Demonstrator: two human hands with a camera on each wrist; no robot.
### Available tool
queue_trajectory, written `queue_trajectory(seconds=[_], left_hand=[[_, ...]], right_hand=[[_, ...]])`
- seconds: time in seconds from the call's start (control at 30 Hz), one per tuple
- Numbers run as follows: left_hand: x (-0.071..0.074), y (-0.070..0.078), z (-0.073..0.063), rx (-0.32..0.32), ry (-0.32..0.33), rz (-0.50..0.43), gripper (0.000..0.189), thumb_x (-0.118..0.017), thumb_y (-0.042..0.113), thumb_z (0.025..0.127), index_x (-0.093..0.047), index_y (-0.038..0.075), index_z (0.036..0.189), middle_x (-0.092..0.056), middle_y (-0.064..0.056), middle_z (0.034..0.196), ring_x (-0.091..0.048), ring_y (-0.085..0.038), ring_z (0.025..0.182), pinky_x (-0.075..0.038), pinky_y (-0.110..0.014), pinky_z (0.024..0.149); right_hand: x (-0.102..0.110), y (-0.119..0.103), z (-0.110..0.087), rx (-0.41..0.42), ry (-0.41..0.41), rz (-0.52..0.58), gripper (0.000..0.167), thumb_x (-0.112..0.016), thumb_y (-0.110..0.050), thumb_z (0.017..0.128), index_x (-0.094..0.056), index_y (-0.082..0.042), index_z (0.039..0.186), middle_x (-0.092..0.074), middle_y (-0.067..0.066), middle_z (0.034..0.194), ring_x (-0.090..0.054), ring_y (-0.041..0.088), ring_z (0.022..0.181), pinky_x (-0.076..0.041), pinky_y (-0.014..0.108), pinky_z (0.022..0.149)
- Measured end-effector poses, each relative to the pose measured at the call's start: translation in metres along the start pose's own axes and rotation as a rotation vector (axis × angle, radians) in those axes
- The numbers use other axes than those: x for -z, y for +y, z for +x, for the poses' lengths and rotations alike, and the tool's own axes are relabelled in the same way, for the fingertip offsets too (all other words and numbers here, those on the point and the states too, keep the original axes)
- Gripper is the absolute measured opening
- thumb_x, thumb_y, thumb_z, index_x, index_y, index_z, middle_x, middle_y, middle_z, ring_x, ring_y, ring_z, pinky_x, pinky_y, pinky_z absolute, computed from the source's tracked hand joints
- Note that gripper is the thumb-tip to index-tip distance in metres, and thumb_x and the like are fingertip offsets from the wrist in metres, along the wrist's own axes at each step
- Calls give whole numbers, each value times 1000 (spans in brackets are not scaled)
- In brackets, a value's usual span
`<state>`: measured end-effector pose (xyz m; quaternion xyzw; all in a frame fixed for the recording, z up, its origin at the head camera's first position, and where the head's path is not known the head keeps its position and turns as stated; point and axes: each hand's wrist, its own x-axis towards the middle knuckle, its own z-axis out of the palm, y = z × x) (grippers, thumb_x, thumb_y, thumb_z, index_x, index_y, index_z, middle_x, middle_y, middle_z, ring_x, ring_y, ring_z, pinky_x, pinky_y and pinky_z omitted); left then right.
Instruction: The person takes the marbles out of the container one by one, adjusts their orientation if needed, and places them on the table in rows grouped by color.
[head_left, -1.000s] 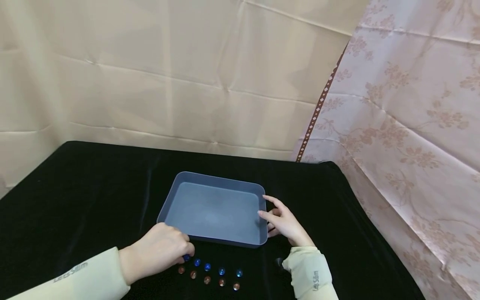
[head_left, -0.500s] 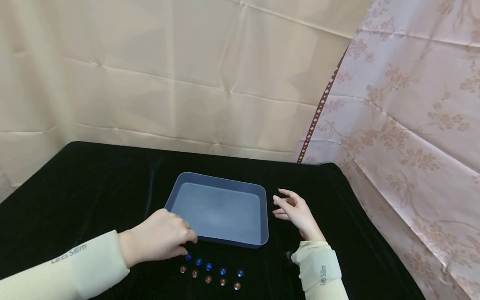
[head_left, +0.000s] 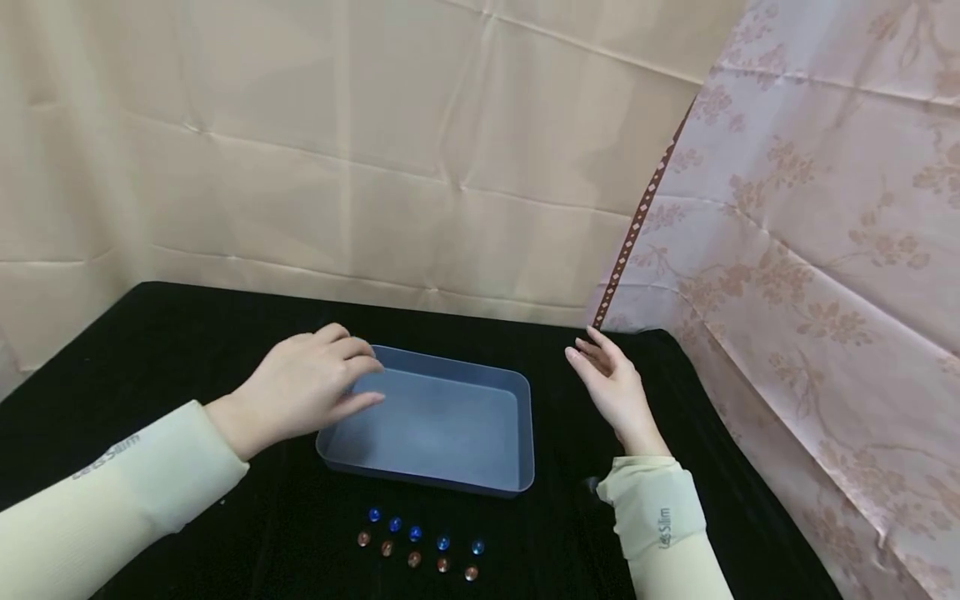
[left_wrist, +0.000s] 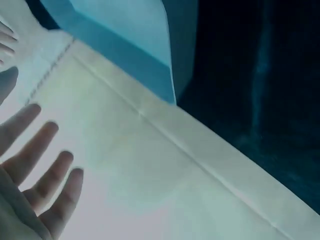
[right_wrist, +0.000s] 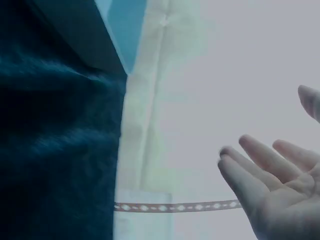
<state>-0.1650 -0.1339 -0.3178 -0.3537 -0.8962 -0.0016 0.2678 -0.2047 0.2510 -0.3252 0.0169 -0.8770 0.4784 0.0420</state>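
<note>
A blue-grey rectangular tray (head_left: 435,421) lies on the black cloth with nothing in it. My left hand (head_left: 303,383) hovers over the tray's left end, fingers relaxed and holding nothing; the left wrist view shows its fingers (left_wrist: 60,200) spread apart. To the right of the tray, my right hand (head_left: 618,387) is raised off the cloth, its fingers loosely extended and nothing in its grasp. In front of the tray lie two rows of glass marbles: a row of blue marbles (head_left: 416,533) and, nearer me, a row of reddish-brown marbles (head_left: 414,560).
Black cloth (head_left: 210,350) covers the table. A cream curtain (head_left: 300,167) hangs behind it, and a pink floral curtain (head_left: 825,250) with a brown patterned border hangs on the right. A small dark object (head_left: 592,483) sits beside the right sleeve, its kind unclear.
My left hand has lifted from beside the leftmost blue marble to above the tray's left end. My right hand has let go of the tray's right rim and moved up and right.
</note>
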Motion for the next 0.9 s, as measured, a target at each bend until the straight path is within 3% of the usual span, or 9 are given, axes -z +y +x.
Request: queue_trajectory(seconds=[0.1,0.27,0.4,0.53,0.7,0.9], left_hand=[[6,-6,0,140,-45,10,47,-68,49,89,-71,13,119,-68,-9,124,-59,-31,115,-54,-46,87],[10,-8,-1,350,-125,7,68,-60,59,91,-54,14,142,-49,-12,150,-40,-39,139,-38,-59,105],[6,-4,-3,428,-124,-14,81,-57,66,88,-46,13,148,-38,-15,157,-29,-44,145,-27,-67,110],[-3,2,-12,502,-156,-56,91,-51,76,86,-39,15,152,-29,-17,161,-19,-50,146,-15,-76,109],[-16,9,-25,577,-210,-95,101,-46,84,81,-33,16,155,-22,-18,163,-10,-56,146,-4,-81,106],[-28,17,-33,614,-199,-126,103,-50,83,79,-33,15,155,-20,-21,163,-6,-59,145,-1,-83,103]], right_hand=[[5,-9,0,37,40,-107,74,-54,-53,98,-25,-20,157,-39,9,158,-34,28,147,-29,49,118],[3,-18,-3,80,73,-303,84,-49,-66,93,-15,-28,159,-21,6,165,-17,30,153,-19,58,119],[-8,-19,-6,154,87,-432,91,-51,-70,91,-13,-24,160,-13,5,167,-5,31,155,-9,60,121],[-25,-12,-10,197,108,-553,97,-50,-75,87,-16,-21,159,-13,6,167,-4,35,154,-3,60,121],[-43,-2,-20,176,94,-636,102,-51,-80,83,-15,-23,160,-11,9,167,-2,40,153,0,65,119],[-59,5,-28,137,57,-683,107,-53,-81,80,-10,-25,160,-4,8,168,5,41,153,4,67,117]])
